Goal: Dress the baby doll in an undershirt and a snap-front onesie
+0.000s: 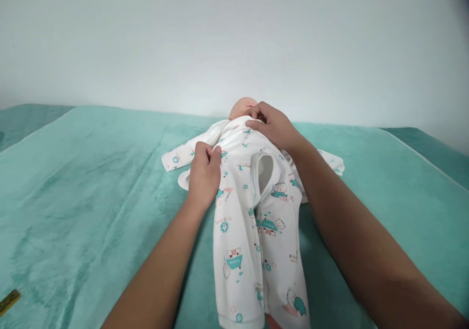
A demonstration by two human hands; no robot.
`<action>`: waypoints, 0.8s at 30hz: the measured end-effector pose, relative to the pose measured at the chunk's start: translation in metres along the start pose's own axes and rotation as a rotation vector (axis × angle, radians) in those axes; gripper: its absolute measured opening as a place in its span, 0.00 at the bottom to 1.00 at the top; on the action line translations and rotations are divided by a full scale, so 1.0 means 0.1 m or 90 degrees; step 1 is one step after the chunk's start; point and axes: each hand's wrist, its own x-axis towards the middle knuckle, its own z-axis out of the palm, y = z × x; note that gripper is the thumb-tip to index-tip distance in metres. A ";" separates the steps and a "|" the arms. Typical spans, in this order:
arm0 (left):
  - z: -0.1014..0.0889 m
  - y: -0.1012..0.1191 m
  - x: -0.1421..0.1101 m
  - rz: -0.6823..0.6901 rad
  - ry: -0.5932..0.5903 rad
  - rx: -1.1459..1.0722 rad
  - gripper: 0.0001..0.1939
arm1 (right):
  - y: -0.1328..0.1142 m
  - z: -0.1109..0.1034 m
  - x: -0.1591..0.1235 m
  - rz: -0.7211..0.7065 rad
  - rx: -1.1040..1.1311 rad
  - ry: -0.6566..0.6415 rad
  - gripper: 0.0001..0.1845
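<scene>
A baby doll (242,106) lies on its back, its head at the far end. White printed baby pants (238,231) cover its legs and reach up over its chest, with an oval opening at the crotch. Beneath them is a white printed baby top (185,152), its sleeves spread to both sides. At the left side of the pants, my left hand (205,173) pinches the fabric between thumb and fingers. My right hand (273,125) grips the waistband close to the doll's chin, its fingers partly hidden. A bit of the doll's foot shows at the bottom edge.
A teal plush blanket (91,182) with fold lines spreads under the doll. A pale wall (227,36) rises behind it. At the lower left edge lies a small yellow and black strip (9,301).
</scene>
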 end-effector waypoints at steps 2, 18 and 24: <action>0.00 -0.03 0.03 -0.040 0.013 -0.036 0.13 | -0.04 0.03 0.04 0.010 -0.061 -0.003 0.07; 0.03 -0.11 0.07 0.127 -0.027 -0.103 0.12 | 0.11 0.23 -0.14 0.180 0.090 0.240 0.07; 0.02 -0.10 0.24 0.126 -0.107 -0.088 0.17 | 0.15 0.22 -0.36 0.152 0.119 0.249 0.12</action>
